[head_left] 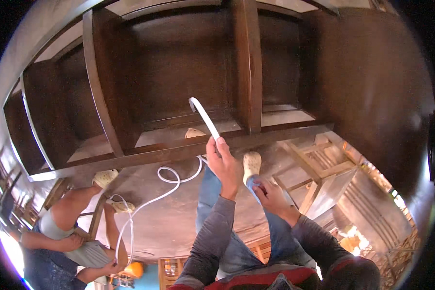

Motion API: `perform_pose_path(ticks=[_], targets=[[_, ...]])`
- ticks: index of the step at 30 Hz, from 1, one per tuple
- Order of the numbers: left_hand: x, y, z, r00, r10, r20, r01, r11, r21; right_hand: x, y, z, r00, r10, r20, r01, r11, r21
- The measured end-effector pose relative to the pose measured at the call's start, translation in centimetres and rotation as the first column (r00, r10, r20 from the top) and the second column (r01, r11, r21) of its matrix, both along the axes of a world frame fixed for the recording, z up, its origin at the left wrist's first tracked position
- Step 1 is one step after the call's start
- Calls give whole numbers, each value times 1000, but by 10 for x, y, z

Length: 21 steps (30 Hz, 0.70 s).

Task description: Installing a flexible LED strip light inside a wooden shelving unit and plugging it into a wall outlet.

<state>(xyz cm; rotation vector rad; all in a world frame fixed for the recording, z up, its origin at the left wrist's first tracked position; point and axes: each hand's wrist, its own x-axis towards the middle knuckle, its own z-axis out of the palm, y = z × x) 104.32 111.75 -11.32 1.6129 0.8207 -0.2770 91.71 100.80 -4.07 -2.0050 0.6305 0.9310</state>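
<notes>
My left hand is closed around a white flexible strip, which might be a tube. Its end rises past my fingers and hooks over in front of a dark brown wooden frame with panelled compartments. Below this hand, a thinner-looking white length loops across the floor to the left; whether the two are one piece is hidden behind my hand. My right hand hovers over my right leg with its fingers curled together. What it holds, if anything, is too small to make out.
A co-worker sits at the lower left, with the white length running beside one hand. Light wooden framing stands at the right. My shoe rests near the dark frame's lower rail. An orange object lies behind, at the bottom.
</notes>
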Motion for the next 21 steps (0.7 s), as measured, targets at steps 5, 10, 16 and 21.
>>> perform_pose_path(ticks=[5,10,16,21], targets=[[-24,-3,3,997,-27,68,24,999,47,-53,23,-80,995,5,101,-5,1000,-4],[-50,20,48,996,24,-87,-43,974,-221,-77,34,-101,980,-89,177,71,992,108],[-45,4,64,990,9,-139,-53,947,-317,-69,-3,-119,989,-40,144,35,999,33],[-16,-5,66,999,-21,-31,9,936,-353,-27,6,-142,963,238,126,-253,960,120]])
